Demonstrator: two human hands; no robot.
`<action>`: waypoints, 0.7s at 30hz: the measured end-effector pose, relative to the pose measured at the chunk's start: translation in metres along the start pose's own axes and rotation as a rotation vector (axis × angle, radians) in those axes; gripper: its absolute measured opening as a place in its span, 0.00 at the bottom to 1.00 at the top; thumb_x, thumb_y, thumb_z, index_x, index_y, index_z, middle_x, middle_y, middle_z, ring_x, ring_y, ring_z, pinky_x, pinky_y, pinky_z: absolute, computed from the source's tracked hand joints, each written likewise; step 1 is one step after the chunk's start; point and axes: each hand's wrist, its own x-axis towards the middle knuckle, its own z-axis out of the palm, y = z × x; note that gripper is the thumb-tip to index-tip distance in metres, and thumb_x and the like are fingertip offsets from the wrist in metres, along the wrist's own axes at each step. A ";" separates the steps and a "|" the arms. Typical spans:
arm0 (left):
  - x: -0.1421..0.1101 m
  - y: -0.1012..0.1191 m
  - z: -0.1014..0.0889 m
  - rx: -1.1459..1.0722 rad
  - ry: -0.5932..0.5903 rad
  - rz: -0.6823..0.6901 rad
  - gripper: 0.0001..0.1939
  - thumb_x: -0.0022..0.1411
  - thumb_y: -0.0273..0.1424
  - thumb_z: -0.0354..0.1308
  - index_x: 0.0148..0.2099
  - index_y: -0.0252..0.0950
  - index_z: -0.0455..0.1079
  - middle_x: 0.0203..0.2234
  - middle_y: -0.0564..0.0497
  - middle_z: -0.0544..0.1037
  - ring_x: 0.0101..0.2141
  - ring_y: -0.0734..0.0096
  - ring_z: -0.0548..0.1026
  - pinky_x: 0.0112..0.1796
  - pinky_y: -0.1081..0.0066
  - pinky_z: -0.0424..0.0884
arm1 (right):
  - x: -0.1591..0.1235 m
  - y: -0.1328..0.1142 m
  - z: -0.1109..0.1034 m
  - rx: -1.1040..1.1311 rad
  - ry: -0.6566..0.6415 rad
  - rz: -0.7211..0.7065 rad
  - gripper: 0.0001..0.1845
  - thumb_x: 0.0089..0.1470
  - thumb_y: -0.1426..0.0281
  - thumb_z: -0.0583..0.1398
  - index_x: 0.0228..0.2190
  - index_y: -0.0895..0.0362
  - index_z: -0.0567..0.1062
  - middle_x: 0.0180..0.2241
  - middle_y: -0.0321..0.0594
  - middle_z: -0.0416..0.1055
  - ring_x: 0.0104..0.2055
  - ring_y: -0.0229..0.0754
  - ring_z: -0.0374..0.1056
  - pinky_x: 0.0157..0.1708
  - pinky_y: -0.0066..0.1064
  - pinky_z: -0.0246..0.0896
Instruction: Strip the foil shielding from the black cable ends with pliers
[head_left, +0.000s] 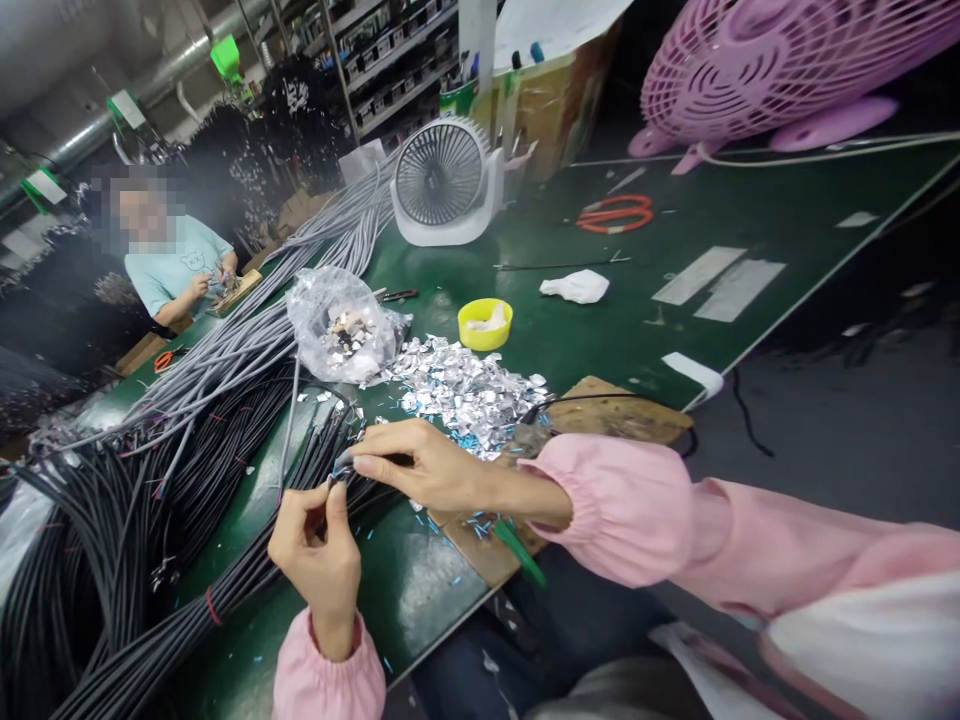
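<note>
My left hand (319,555) is pinched on the end of a dark cable (225,590) that runs from a tied bundle lying on the green table (600,330). My right hand (420,465) reaches across from the right, its fingers closed on the same cable tip, right above my left thumb. Both wrists wear pink sleeves. A heap of small silver foil pieces (469,390) lies just beyond my right hand. Under my right forearm is a wooden board (622,415) with green-handled pliers (517,550) at its near edge.
Grey cable bundles (300,270) stretch to the back left. A clear bag of metal parts (341,325), a yellow bowl (485,323), a white desk fan (444,180), orange scissors (615,213) and a pink fan (780,65) are around. Another person (176,265) works at far left.
</note>
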 end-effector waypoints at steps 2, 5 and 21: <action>0.001 0.000 0.000 0.004 0.004 0.011 0.07 0.55 0.28 0.57 0.25 0.35 0.67 0.17 0.57 0.70 0.19 0.78 0.68 0.21 0.78 0.62 | 0.000 0.000 0.000 0.003 0.005 0.006 0.16 0.57 0.68 0.53 0.28 0.61 0.77 0.23 0.40 0.69 0.25 0.33 0.61 0.27 0.25 0.53; 0.000 0.000 0.002 0.022 0.007 0.034 0.06 0.56 0.28 0.57 0.26 0.35 0.68 0.17 0.56 0.70 0.19 0.79 0.68 0.22 0.79 0.63 | -0.001 0.001 0.001 -0.006 -0.001 0.028 0.16 0.57 0.68 0.53 0.28 0.60 0.77 0.24 0.40 0.70 0.26 0.33 0.61 0.28 0.25 0.53; -0.002 -0.005 -0.002 0.031 -0.176 -0.158 0.15 0.61 0.34 0.49 0.26 0.35 0.70 0.13 0.54 0.68 0.13 0.77 0.65 0.17 0.76 0.61 | -0.005 0.000 0.001 -0.198 0.100 0.003 0.13 0.57 0.67 0.54 0.35 0.58 0.78 0.25 0.39 0.73 0.25 0.34 0.65 0.27 0.24 0.56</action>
